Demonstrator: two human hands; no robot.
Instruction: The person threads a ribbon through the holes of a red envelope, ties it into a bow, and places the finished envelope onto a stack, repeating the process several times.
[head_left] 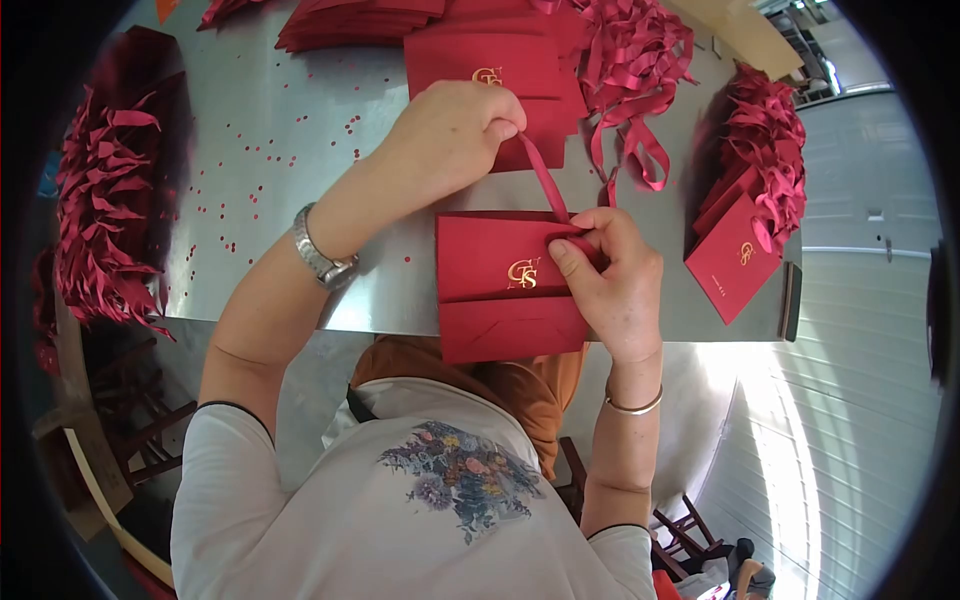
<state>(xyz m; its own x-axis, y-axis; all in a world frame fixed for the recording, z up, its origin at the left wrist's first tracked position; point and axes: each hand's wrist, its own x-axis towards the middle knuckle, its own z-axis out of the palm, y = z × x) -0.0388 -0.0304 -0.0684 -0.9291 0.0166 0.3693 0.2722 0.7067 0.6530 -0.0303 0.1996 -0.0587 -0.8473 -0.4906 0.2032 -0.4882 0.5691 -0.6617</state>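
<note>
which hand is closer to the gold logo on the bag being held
Right. The right hand pinches the bag with its thumb just beside the logo; the left hand is above, off the bag, holding the ribbon.

Gold monogram "GS" on near red envelope [500, 290]. Same "GS" on far red envelope [480, 62] and right red envelope [730, 265]. Small gold line on right one unreadable.
</note>
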